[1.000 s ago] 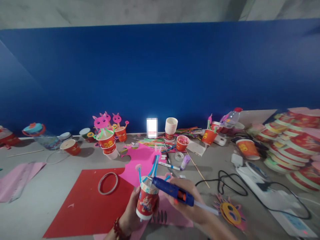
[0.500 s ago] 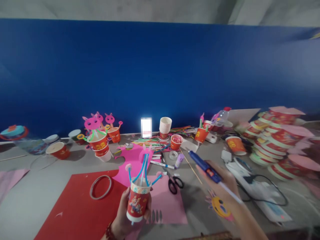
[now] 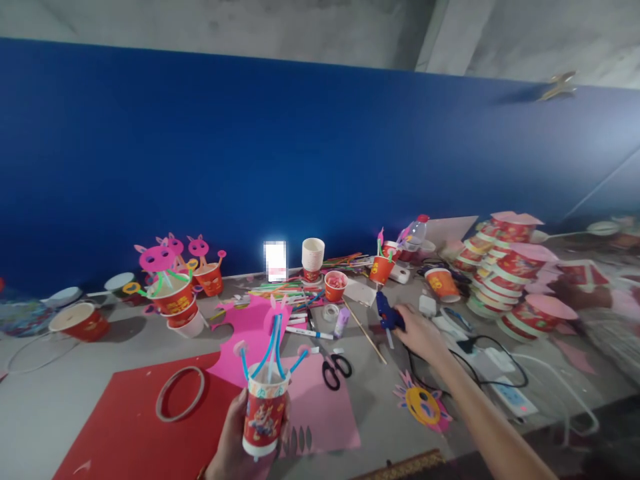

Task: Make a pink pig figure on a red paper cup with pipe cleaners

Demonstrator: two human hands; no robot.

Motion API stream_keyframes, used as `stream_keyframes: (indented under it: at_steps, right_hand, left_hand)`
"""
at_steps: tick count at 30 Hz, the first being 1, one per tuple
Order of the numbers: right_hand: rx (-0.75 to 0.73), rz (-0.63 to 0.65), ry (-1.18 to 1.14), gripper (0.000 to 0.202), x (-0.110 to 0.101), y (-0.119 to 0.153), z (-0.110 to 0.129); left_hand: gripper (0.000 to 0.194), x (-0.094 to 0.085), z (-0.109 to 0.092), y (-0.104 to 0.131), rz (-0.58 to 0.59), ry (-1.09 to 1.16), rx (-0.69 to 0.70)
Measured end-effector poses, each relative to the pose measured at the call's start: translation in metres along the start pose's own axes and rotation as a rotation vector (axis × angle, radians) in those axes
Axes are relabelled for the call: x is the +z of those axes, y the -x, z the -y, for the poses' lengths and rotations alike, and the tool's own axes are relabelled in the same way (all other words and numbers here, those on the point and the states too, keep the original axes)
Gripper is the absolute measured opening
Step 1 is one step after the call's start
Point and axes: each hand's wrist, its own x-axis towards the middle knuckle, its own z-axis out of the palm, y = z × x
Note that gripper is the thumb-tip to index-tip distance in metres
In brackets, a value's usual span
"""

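My left hand [image 3: 233,427] is wrapped round a red paper cup [image 3: 263,417] with a white patterned rim, held upright at the lower middle. Blue pipe cleaners [image 3: 274,340] stick out of the cup, the side ones tipped with pale pink discs, and a pink eared shape tops the middle ones. Farther right, my right hand [image 3: 413,330] has its fingers round a dark blue glue gun [image 3: 387,313] over the grey table. Below that hand lies a yellow and pink paper face [image 3: 423,405].
Black scissors [image 3: 337,371] lie on pink paper [image 3: 320,407]. Red paper [image 3: 135,413] bears a ring [image 3: 180,393]. Decorated cups [image 3: 173,303] stand left, stacked red cups [image 3: 500,267] right. A power strip [image 3: 513,397] with cables lies right.
My right hand has moved outward over the table, and the glue gun has turned from lying along the forearm to pointing down. The view has shifted right. My left hand still holds the cup.
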Motion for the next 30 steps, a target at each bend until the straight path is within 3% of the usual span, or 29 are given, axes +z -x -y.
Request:
stream_keyframes:
  at_steps: [5,11,15,17,20,25,27,30]
  right_hand:
    - [-0.097,0.068,-0.053,0.034,0.008,-0.02,0.003]
    - [-0.224,0.109,-0.128,0.041,0.012,-0.033,-0.015]
    - [-0.192,-0.094,-0.219,0.033,0.005,-0.025,-0.011]
    - [-0.173,-0.161,-0.354,0.03,-0.004,-0.01,0.011]
    - [-0.176,-0.131,-0.631,0.024,-0.019,0.023,0.068]
    - [-0.39,0.175,-0.976,0.024,-0.025,0.063,0.168]
    - [-0.431,0.207,-1.052,0.031,-0.021,0.068,0.194]
    - [-0.406,0.209,-1.154,0.032,-0.012,0.066,0.217]
  left_hand:
    - [0.041,-0.003,-0.002,-0.004,0.048,-0.034,0.056]
    - [0.049,-0.003,-0.002,-0.012,0.156,-0.079,0.083]
    - [0.054,-0.001,-0.002,-0.013,0.185,-0.062,0.065]
    - [0.054,0.001,-0.001,-0.012,0.181,-0.095,0.083]
    - [0.049,0.002,0.002,-0.011,0.144,-0.222,0.201]
    - [0.05,0.005,0.003,-0.013,-0.155,-0.415,0.449]
    - [0.057,0.011,0.001,-0.012,-0.245,-0.518,0.524]
    - [0.061,0.024,-0.005,-0.007,-0.27,-0.665,0.587]
